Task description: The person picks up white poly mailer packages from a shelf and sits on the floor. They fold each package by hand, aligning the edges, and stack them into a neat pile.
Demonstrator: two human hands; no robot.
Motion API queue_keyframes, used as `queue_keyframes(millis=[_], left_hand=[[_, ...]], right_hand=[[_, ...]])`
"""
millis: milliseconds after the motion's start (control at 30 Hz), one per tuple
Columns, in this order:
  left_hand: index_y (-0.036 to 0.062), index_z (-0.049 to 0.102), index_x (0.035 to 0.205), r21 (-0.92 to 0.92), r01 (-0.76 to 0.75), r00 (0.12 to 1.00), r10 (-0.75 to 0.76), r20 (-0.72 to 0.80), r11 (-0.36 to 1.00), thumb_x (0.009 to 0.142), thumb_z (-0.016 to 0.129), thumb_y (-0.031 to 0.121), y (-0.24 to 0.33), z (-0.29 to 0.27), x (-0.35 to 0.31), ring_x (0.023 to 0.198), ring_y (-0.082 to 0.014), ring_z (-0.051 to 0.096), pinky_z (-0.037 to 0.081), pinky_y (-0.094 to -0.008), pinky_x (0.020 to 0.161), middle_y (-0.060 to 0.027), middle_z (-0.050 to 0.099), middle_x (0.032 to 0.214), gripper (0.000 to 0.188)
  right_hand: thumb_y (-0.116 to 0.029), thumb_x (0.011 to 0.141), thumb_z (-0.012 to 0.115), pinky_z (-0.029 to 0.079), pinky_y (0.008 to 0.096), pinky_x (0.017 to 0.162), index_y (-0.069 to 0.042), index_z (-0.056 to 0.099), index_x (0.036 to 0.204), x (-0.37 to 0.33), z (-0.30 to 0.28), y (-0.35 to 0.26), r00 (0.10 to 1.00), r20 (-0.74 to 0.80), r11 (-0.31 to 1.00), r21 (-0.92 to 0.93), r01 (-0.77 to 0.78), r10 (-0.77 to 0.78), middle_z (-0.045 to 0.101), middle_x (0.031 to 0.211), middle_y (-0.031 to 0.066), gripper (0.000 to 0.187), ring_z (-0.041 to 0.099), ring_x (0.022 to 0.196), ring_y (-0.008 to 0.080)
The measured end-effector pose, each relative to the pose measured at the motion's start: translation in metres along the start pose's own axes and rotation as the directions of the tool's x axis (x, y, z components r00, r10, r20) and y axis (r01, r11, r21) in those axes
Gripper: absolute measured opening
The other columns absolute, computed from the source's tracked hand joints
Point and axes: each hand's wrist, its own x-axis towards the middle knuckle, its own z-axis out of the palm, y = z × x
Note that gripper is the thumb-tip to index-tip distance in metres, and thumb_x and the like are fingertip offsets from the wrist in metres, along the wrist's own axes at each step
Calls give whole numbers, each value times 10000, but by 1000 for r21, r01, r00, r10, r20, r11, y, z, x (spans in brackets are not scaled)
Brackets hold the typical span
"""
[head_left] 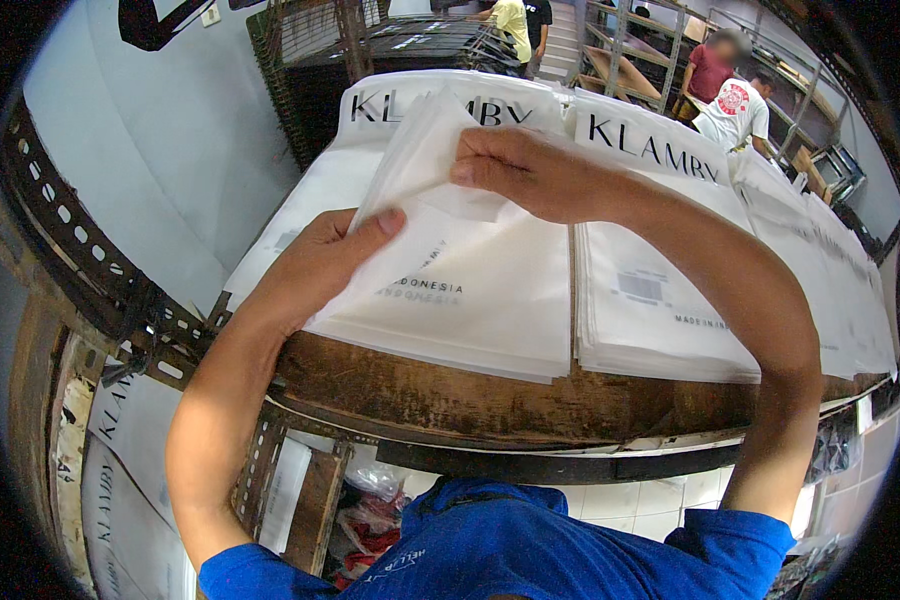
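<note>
White, translucent plastic packaging bags with black print lie in stacks on a worn wooden table. My right hand point(505, 172) is closed, its thumb and fingers pinching the upper right part of a raised plastic bag point(420, 140). My left hand point(335, 255) grips the left edge of that bag, thumb on top and fingers hidden behind it. Between the hands the bag is tilted and creased, above the left bag stack point(500, 330). Under my right forearm lies another bag stack point(630, 325), touching or nearly touching the first.
The table's front edge point(450, 400) runs before me. A perforated metal upright point(65, 215) stands at the left, with more printed bags point(120, 500) below. Further stacks point(820, 240) continue right. Metal shelving point(630, 60) and several people are in the background.
</note>
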Motion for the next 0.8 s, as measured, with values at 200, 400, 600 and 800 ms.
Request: queue_keyframes(millis=[200,400,600,800], left_hand=[[0,646,1095,128,-162,982,173,-72,978,892,635,418,-17,2,6,771,-164,660,519,-309,739,-103,696,919,465],[-16,654,1065,40,-42,984,48,-173,998,926,600,420,-9,5,4,726,-124,638,509,-279,680,-88,690,857,461],[-30,638,1078,10,-43,976,45,-214,999,914,597,456,-12,5,8,694,-122,642,514,-264,642,-99,688,852,514],[-26,637,1076,19,-28,977,31,-212,999,913,595,463,-7,8,3,689,-120,638,512,-257,643,-97,686,859,518]], right_hand=[[-336,964,538,413,334,630,-40,553,863,3,2,0,959,-226,984,-81,159,-173,497,697,62,313,478,659,167],[-254,844,732,389,291,694,-76,524,885,-35,-16,-7,937,-305,983,-115,142,-171,510,841,-15,277,468,773,108],[-317,797,761,452,389,807,-60,613,913,-70,6,-5,962,258,996,5,88,-86,576,915,98,319,562,916,263],[-240,907,635,454,363,765,-42,623,866,-61,7,7,963,257,989,141,39,-75,580,844,85,203,567,844,248]])
